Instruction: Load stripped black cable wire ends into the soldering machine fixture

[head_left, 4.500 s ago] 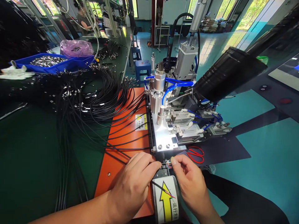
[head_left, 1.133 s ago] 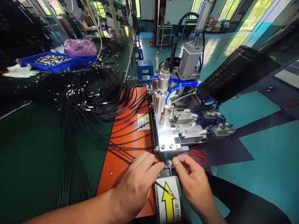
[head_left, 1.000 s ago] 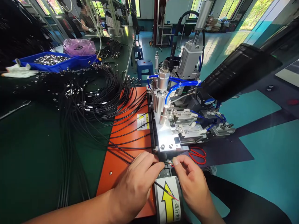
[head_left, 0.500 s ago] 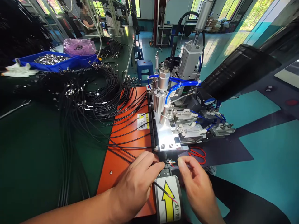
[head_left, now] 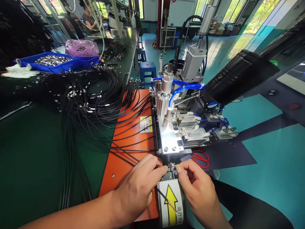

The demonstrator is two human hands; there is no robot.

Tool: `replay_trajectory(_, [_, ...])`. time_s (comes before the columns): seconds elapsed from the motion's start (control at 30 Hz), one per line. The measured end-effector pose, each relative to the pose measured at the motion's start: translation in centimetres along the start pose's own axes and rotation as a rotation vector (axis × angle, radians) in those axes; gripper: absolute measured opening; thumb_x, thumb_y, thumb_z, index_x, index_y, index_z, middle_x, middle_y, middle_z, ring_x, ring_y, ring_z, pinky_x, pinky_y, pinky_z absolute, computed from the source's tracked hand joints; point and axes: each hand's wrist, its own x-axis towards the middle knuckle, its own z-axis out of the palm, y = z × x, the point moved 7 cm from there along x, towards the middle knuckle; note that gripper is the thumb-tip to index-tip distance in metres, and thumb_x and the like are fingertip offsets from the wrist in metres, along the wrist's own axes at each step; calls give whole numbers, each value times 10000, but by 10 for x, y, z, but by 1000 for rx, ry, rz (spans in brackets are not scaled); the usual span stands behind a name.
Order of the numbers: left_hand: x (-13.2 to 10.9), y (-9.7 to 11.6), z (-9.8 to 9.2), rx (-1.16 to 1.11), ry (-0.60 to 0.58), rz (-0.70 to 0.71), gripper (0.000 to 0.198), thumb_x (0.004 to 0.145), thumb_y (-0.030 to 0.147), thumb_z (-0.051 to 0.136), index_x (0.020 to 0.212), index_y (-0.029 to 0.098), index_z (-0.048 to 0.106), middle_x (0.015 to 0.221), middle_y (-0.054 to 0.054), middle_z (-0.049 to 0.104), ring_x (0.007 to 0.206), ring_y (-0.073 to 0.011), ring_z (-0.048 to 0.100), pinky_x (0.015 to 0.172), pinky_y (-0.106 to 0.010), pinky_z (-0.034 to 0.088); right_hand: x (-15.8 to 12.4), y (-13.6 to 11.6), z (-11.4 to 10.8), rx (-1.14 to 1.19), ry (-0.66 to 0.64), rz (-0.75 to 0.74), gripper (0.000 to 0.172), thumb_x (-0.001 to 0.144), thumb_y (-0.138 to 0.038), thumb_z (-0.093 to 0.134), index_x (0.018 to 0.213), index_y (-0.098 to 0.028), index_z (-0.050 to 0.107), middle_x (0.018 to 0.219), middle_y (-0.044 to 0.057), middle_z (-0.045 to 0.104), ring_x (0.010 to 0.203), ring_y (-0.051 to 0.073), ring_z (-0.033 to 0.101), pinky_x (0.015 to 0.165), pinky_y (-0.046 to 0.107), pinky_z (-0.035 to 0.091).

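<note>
My left hand point(head_left: 143, 183) is closed on a black cable at the front of the machine point(head_left: 166, 127), its thumb and index finger at a small black fixture point(head_left: 170, 175). Thin coloured wires point(head_left: 173, 165) fan out of that cable's stripped end. The thumb and index finger of my right hand point(head_left: 196, 184) pinch the tips of these wires. A second black cable point(head_left: 162, 192) comes from under my left hand, its bared red and pale wires lying across a white label with a yellow arrow point(head_left: 169, 216).
Red-handled scissors point(head_left: 200, 159) lie right of the machine. Several black cables cross the orange plate point(head_left: 128, 133) from a large bundle point(head_left: 102, 95) on the green table point(head_left: 35, 152). A blue tray point(head_left: 78, 65) of metal parts stands farther back. A person point(head_left: 88, 22) sits beyond.
My right hand has moved left, and its fingertips now meet the wire ends. My left hand stays in nearly the same place on the cable.
</note>
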Motion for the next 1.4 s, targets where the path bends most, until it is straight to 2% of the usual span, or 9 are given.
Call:
replay_trajectory(0.1, [0, 0, 0, -11, 1, 4, 441, 874, -42, 404, 1226, 121, 613, 964, -113, 565, 896, -225, 499, 730, -353, 503, 1, 0, 0, -4, -24, -10, 260, 955, -423, 529, 813, -227, 624, 712, -14, 612, 630, 143, 569, 570, 228, 451])
replay_trajectory(0.23, [2, -1, 0, -6, 8, -8, 418, 882, -40, 420, 1209, 122, 623, 954, -107, 562, 887, -220, 493, 725, -350, 507, 3, 7, 0, 37, -49, 61, 288, 951, -469, 534, 823, -227, 623, 712, -14, 610, 638, 150, 565, 575, 238, 453])
replay_trajectory(0.33, [2, -1, 1, 4, 1, -8, 417, 877, -41, 430, 1206, 128, 623, 958, -103, 567, 886, -219, 496, 733, -355, 515, 5, 9, -2, 127, -65, 113, 301, 943, -507, 541, 917, -226, 645, 810, 8, 647, 746, 175, 609, 653, 252, 491])
replay_trajectory(0.43, [2, 0, 2, 16, -3, -6, 418, 876, -37, 435, 1210, 133, 619, 964, -103, 571, 894, -222, 501, 739, -356, 520, 8, 3, -1, 205, -105, 73, 315, 957, -495, 529, 997, -216, 668, 941, 34, 658, 881, 193, 625, 783, 266, 505])
replay_trajectory(0.6, [2, 0, 0, 14, 6, 1, 399, 883, -30, 439, 1200, 132, 619, 956, -100, 574, 888, -223, 503, 737, -349, 514, 9, -6, -2, 165, -78, -49, 270, 969, -441, 539, 1020, -222, 689, 919, 27, 635, 939, 196, 627, 846, 267, 485])
replay_trajectory(0.8, [1, 1, 0, 6, -9, -8, 340, 927, 9, 451, 1200, 129, 615, 959, -98, 571, 881, -220, 495, 730, -343, 497, 7, -5, -5, 88, 1, -92, 189, 944, -407, 592, 926, -249, 693, 910, 8, 640, 857, 168, 636, 762, 245, 479])
replay_trajectory(0.97, [0, 1, 1, -2, -15, 3, 319, 958, 39, 447, 1228, 127, 594, 965, -98, 568, 878, -216, 484, 735, -342, 485, 10, -6, -5, 56, 39, -90, 216, 928, -413, 603, 837, -228, 669, 809, -3, 605, 722, 145, 585, 658, 240, 453])
replay_trajectory(1.23, [1, 1, 1, 1, -15, 16, 317, 974, 46, 425, 1240, 120, 582, 964, -106, 565, 874, -215, 483, 733, -342, 482, 12, 11, 8, 186, -56, 188, 354, 906, -539, 558, 843, -200, 636, 681, -8, 574, 609, 151, 506, 535, 240, 407])
replay_trajectory(1.4, [1, 2, 0, 12, 7, 25, 304, 975, 45, 419, 1216, 116, 590, 960, -106, 566, 877, -212, 490, 735, -333, 483, 13, 9, 10, 223, -85, 174, 379, 927, -556, 516, 812, -207, 604, 694, -14, 566, 631, 144, 503, 561, 233, 408])
